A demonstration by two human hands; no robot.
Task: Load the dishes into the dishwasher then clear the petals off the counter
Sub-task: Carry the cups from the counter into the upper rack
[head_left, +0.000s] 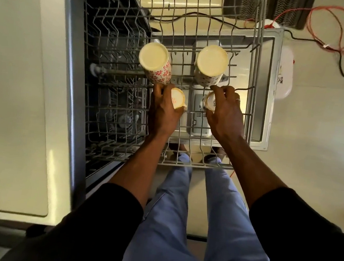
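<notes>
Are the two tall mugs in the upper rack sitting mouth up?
No: both the red-flowered mug and the other mug stand upside down, bases facing up.

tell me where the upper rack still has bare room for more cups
Free: the far rows of the upper rack beyond the red-patterned mug and the second mug. Crowded: the near-middle, where left hand and right hand each hold a small cup.

Upper rack (184,162) pulled out over open dishwasher door (270,94). Two mugs upside down in rack: one left (156,61), one right (210,65). Countertop (11,92) left of the rack.
</notes>
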